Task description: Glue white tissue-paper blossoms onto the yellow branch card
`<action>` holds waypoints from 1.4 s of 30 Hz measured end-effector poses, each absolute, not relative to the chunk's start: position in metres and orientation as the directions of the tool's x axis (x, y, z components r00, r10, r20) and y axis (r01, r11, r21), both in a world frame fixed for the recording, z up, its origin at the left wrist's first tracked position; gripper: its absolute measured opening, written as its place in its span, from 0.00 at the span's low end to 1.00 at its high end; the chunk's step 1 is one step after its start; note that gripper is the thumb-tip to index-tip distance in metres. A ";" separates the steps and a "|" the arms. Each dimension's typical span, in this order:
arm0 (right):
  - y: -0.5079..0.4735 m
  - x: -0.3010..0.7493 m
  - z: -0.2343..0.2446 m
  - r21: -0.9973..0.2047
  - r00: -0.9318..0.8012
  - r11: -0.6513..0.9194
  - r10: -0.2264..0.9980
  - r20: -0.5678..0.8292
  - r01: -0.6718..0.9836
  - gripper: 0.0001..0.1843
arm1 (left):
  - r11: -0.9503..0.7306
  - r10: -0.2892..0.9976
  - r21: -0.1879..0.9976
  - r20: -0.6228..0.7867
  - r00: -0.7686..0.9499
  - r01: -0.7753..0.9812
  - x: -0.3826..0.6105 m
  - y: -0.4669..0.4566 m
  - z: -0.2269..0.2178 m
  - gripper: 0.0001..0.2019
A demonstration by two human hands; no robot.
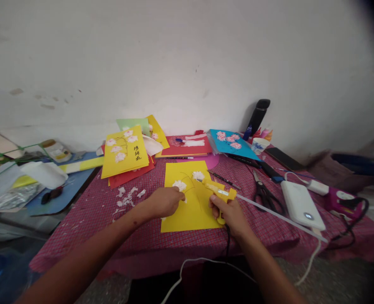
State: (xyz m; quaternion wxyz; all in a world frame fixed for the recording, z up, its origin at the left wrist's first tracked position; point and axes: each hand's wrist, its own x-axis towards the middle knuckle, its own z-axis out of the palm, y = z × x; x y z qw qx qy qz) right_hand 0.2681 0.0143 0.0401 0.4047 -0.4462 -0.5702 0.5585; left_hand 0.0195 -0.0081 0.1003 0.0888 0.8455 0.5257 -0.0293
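A yellow sheet of card (193,217) lies in front of me, with thin drawn branches and white paper blossoms (198,175) on it. My right hand (229,213) is wrapped around a yellow glue gun (218,189). The gun's nozzle points left, close beside the upper blossom, and a long clear glue stick (278,217) sticks out of its back. Over the card's left part, my left hand (168,202) is closed, fingertips pinched together. A bit of white shows by those fingertips; whether it is held or lies on the card I cannot tell.
White paper scraps (126,198) lie left of the card. Finished yellow cards (123,152) are stacked behind them. To the right are black scissors (264,196), a white power bank (302,204), a paper cup (259,145) and a blue card (231,145). Cables hang over the front edge.
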 end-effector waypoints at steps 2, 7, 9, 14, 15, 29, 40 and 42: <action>0.014 0.268 0.041 -0.998 -0.271 -0.021 0.962 -0.036 0.060 0.21 | -0.428 0.887 0.111 -0.140 0.441 0.897 0.020 -0.008 0.102 0.20; 0.014 0.268 0.042 -0.997 -0.274 -0.013 0.961 -0.035 0.082 0.21 | -0.432 0.888 0.087 -0.133 0.440 0.898 0.020 -0.007 0.105 0.19; 0.014 0.269 0.040 -0.998 -0.279 -0.012 0.960 -0.030 0.066 0.21 | -0.432 0.889 0.085 -0.131 0.440 0.898 0.021 -0.007 0.107 0.19; 0.015 0.269 0.039 -0.998 -0.286 -0.021 0.958 -0.037 0.058 0.21 | -0.445 0.884 0.092 -0.111 0.454 0.891 0.023 -0.008 0.110 0.19; 0.015 0.269 0.039 -0.998 -0.286 -0.025 0.957 -0.041 0.060 0.21 | -0.448 0.883 0.095 -0.110 0.457 0.889 0.023 -0.009 0.110 0.20; 0.015 0.269 0.039 -0.999 -0.290 -0.009 0.957 -0.024 0.052 0.20 | -0.466 0.871 0.104 -0.124 0.476 0.879 0.019 -0.010 0.100 0.20; 0.015 0.269 0.037 -0.999 -0.289 -0.028 0.956 -0.040 0.046 0.21 | -0.455 0.876 0.146 -0.101 0.471 0.878 0.020 -0.011 0.101 0.20; 0.015 0.269 0.037 -0.998 -0.285 -0.039 0.957 -0.049 0.040 0.21 | -0.453 0.878 0.158 -0.093 0.470 0.877 0.019 -0.011 0.100 0.20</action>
